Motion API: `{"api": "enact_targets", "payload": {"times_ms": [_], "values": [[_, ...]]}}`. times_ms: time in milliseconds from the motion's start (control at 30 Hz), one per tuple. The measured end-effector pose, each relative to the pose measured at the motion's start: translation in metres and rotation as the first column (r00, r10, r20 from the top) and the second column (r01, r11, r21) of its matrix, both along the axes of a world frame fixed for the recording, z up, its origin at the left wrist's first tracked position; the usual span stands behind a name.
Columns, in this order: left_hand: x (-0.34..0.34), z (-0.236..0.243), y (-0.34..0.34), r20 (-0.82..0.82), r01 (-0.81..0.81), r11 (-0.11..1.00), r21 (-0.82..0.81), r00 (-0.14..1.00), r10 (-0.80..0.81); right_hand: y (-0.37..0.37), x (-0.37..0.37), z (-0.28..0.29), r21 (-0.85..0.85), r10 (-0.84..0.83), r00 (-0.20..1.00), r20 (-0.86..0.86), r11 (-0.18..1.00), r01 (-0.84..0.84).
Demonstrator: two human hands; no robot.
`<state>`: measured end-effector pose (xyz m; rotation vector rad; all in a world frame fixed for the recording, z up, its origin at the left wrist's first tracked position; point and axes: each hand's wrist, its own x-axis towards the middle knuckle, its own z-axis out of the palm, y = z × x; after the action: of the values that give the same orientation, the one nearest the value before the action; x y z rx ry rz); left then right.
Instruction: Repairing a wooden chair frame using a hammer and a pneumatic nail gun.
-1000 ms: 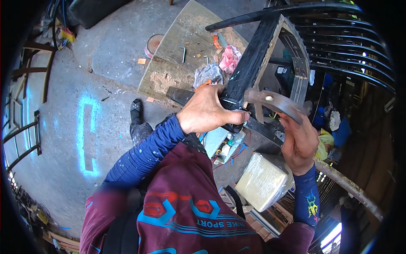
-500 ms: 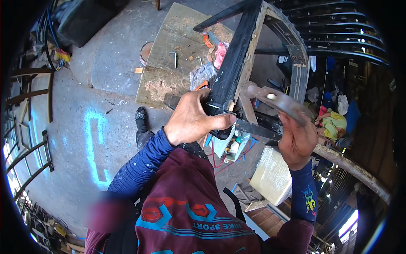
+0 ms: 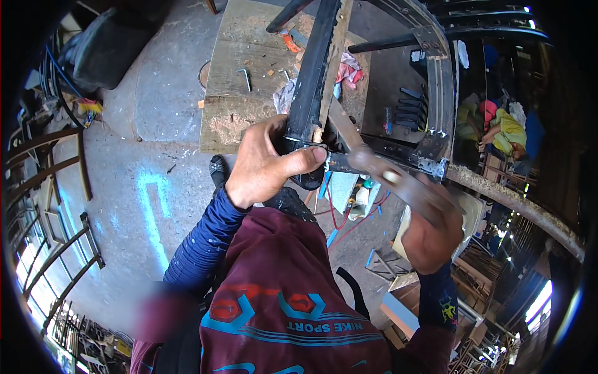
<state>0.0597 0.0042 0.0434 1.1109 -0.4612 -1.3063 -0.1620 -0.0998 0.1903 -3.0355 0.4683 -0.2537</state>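
The left hand (image 3: 265, 165) is seen closed around the lower end of a black chair frame (image 3: 314, 75), with the thumb laid across the corner where the dark rails meet. The right hand (image 3: 430, 240) is clenched around the handles of a pair of metal pincers (image 3: 380, 171), whose jaws are set against the frame's corner, just beside the left thumb; what they bite on cannot be told. The frame is held tilted, its upper part rising over a wooden tabletop (image 3: 233, 112) and its curved rail (image 3: 439, 68) arching to the right.

On the tabletop, an angled metal key (image 3: 244, 76), an orange scrap (image 3: 289, 42), a pink rag (image 3: 349, 68) and a crumpled clear bag (image 3: 285, 96) are seen; the contents of the bag cannot be made out. Below the frame, a white, bottle-like container (image 3: 361, 202) is seen on the floor among red cables (image 3: 339, 218), and a pale boxy block (image 3: 470, 212) lies behind the right hand. A light blue painted mark (image 3: 152, 212) is shown on the concrete floor (image 3: 124, 156) to the left, beyond which brown chair frames (image 3: 43, 162) are stacked.

Compared with half a second earlier, the frame is shown larger and nearer to the top of the view, and the pincers are brought closer to the left hand.
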Motion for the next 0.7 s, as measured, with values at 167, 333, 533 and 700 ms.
{"api": "enact_targets", "payload": {"times_ms": [167,333,533,700], "values": [[-0.003,0.0,0.0,-0.047,-0.039,0.999,0.001,0.998,0.039,-0.003,0.008,0.005,0.053,0.025,0.999,-0.038,0.998,-0.023],[-0.003,-0.005,0.001,0.047,-0.021,1.0,0.016,0.999,0.02,0.017,0.004,0.01,0.19,-0.165,0.984,0.07,0.97,0.149],[-0.005,-0.006,-0.002,0.025,-0.05,0.999,-0.011,0.998,0.051,0.021,0.003,0.015,0.144,-0.331,0.936,0.123,0.939,0.313],[-0.006,-0.003,-0.001,0.052,-0.051,0.998,0.024,0.997,0.05,0.011,-0.007,0.009,0.125,-0.125,0.966,-0.224,0.98,0.156]]}}
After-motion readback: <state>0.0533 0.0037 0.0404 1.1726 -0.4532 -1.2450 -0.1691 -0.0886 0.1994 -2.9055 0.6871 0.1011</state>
